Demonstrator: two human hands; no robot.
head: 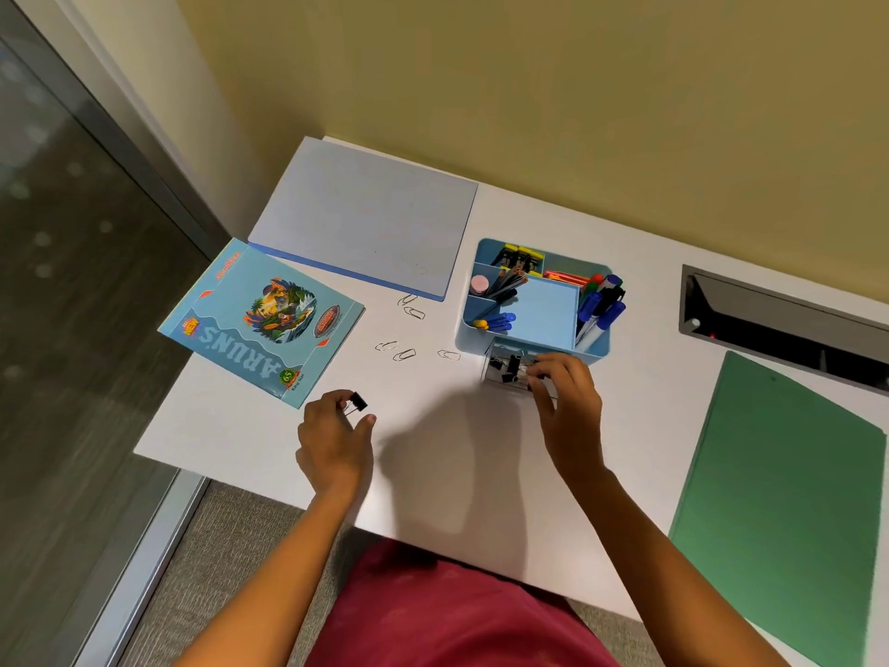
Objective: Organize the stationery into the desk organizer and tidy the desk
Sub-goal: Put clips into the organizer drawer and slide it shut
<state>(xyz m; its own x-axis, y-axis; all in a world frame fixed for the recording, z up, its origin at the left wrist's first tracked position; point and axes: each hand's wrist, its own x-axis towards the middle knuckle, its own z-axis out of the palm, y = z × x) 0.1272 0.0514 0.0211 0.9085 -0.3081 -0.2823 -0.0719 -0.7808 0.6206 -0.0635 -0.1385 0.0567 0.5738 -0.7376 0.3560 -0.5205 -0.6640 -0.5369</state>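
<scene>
Markers (601, 300) are stowed in the blue plastic organizer (463, 329); silver wire paper clips (414, 312) lie loose. A black binder clip (359, 402) is pinched by left-hand fingers (366, 421); the grip of the right-hand fingers (553, 368) cannot be told.

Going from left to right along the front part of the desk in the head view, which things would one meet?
Blue ARUN'S notebook → black binder clip held by the left hand → loose paper clips → clear box of binder clips → green folder.

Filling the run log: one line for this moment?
left hand: pinches binder clip | right hand: at clear clip box | paper clips: loose on desk
</scene>
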